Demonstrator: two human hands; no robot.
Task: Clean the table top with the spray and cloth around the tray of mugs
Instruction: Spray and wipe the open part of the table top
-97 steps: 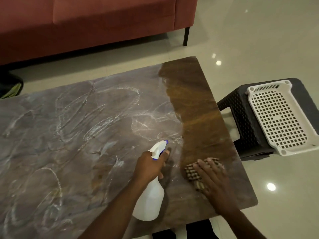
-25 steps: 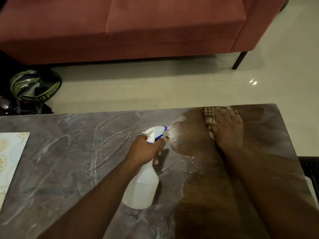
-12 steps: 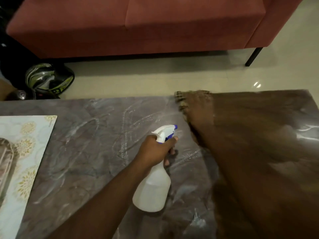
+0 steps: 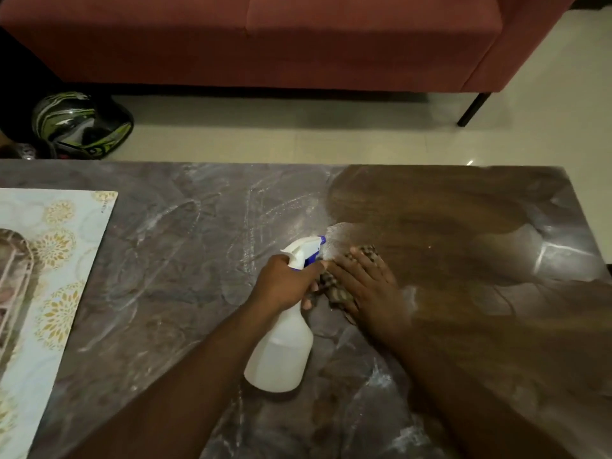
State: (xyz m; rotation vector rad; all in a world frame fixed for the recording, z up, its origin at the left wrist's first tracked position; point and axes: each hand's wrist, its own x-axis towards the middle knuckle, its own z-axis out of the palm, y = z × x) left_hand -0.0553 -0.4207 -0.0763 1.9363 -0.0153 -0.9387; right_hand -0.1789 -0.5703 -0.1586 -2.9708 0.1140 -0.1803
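The table top shows a dark, wiped patch at right, dusty streaks at left. Nearest, the left hand grips the spray bottle; the right hand, fingers flat on the cloth, has swept back from the far edge. Cleaning now creeps left toward the tray.

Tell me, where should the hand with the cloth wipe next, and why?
Probably leftward. The right hand presses the checked cloth flat at the border: the table top to its right looks clean brown, while white smears cover the left part. The left hand grips the spray bottle there.
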